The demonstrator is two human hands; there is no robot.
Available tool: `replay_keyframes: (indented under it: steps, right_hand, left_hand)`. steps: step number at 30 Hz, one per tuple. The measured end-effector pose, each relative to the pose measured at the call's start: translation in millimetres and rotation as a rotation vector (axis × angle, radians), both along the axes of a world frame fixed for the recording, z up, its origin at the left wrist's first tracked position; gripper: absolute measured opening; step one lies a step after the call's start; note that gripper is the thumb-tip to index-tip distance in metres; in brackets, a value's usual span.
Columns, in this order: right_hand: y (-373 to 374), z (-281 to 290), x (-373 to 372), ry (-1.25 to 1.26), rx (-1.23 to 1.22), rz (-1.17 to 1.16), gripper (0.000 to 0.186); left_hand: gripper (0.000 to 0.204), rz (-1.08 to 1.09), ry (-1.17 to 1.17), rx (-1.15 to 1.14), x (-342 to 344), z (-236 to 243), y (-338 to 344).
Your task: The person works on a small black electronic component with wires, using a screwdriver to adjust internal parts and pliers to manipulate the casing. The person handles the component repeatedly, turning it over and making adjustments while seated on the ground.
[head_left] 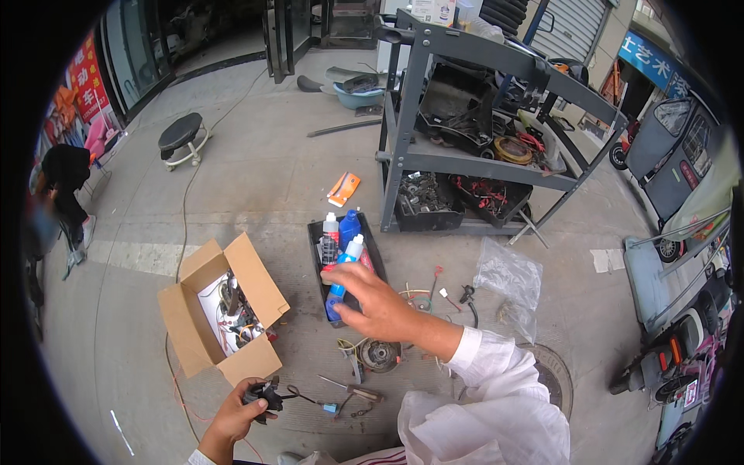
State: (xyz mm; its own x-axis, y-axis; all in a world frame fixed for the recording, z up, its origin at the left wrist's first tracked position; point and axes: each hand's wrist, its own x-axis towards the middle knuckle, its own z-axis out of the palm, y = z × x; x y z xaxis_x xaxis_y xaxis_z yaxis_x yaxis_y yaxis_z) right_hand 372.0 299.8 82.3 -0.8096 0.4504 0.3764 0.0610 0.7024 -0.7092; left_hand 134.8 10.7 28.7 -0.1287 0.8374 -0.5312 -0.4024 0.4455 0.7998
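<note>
My left hand (235, 412) is closed around a black plastic part (263, 397). A dark lead runs right from that part toward a small light-blue connector (331, 408) just above the ground. My right hand (381, 304) reaches over a black tray (373, 246), thumb and fingers apart. Between them shows a blue bottle with a white cap (353, 249); whether the fingers touch it is hidden. Also standing in the tray are a dark bottle with a pale cap (330, 236) and a dark-blue bottle (349, 226).
An open cardboard box (195, 314) of loose parts stands left of the tray. A screwdriver (353, 389), a round metal hub (379, 354) and a plastic bag (508, 283) lie nearby. Beyond are a grey metal rack (480, 167) and a stool (180, 132). A person (66, 186) is at far left.
</note>
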Motion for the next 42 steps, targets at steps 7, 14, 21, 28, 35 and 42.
replay_keyframes:
  steps: [7,14,21,28,35,42]
  right_hand:
    - [200,188,26,0.161,0.943,-0.881,0.059]
    - [284,225,21,-0.002,0.927,-0.972,0.054]
    - [286,230,18,0.215,0.927,-0.94,0.045]
    - [294,226,26,0.288,0.907,-0.903,0.044]
    - [292,228,24,0.347,0.883,-0.888,0.045]
    - [288,231,26,0.31,0.812,-0.891,0.044]
  left_hand:
    - [0.051,0.214,-0.108,0.073,2,-10,0]
    - [0.044,0.296,-0.251,0.061,56,-10,-20]
    - [0.043,0.407,-0.274,0.125,73,32,-9]
    - [0.041,0.533,-0.19,0.144,96,75,1]
    - [0.056,0.437,-0.194,0.153,87,65,-16]
    - [0.06,0.456,-0.097,0.147,101,96,-17]
